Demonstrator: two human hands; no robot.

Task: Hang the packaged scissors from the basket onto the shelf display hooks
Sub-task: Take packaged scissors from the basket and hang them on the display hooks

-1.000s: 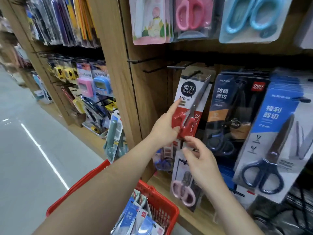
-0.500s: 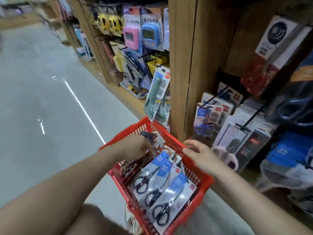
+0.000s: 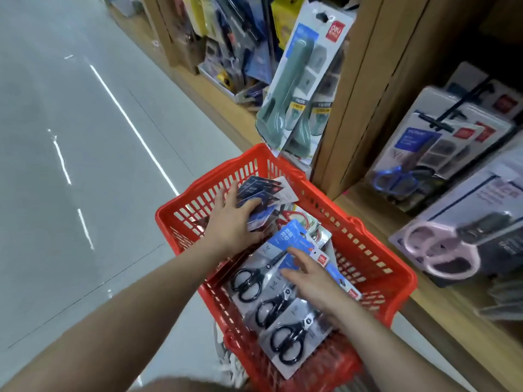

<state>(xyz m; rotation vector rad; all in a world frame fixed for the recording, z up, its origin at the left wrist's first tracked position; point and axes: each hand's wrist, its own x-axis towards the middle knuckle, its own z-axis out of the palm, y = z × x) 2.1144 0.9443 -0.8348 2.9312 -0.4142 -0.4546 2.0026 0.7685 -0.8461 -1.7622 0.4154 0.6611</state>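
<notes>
Since half a second ago, our right hand [image 3: 314,281] has left the basket's rim and gone down inside, and the view has tipped lower over the red basket [image 3: 396,295].

We now have both hands in the basket, apart from each other. Our left hand [image 3: 229,222] grips a fanned stack of dark-blue packs [image 3: 263,190] at the far end, thumb on top and fingers behind. Our right hand lies flat with fingers spread, touching the blue card of the packaged scissors [image 3: 288,343]. Three of those black-handled pairs overlap along the basket's near side, with more packs half hidden beneath them.

Beside the basket stands the wooden shelf [image 3: 368,80]. A green-handled pack [image 3: 294,89] hangs on its left, just above the basket's far corner. To the right, dark display hooks [image 3: 452,111] carry packs with blue-handled scissors [image 3: 394,181], and a pink-handled pair [image 3: 441,250] hangs nearest us, all somewhat blurred. Grey floor [image 3: 85,137] with a white line runs off to the left.
</notes>
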